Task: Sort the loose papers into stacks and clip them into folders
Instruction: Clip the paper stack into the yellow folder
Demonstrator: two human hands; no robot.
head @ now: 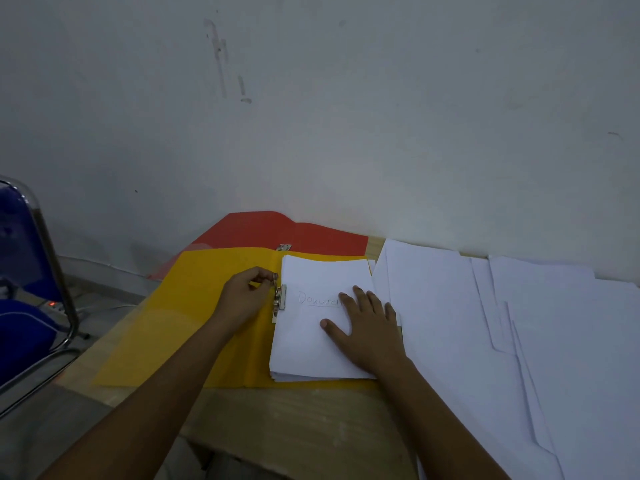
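Observation:
An open yellow folder (194,323) lies on the wooden table, with a stack of white paper (308,348) on its right half; the top sheet bears handwriting. A metal clip (280,299) sits at the stack's left edge, along the folder's spine. My left hand (244,294) pinches the clip's lever with its fingertips. My right hand (367,323) lies flat on the stack, fingers spread, pressing it down. A red folder (277,230) lies open behind the yellow one, against the wall, with its own metal clip (284,247) showing.
Loose white sheets (502,341) overlap across the table's right side up to the wall. A blue chair with a chrome frame (31,271) stands at the left, beside the table's edge. A power strip with a red light (52,304) lies on the floor.

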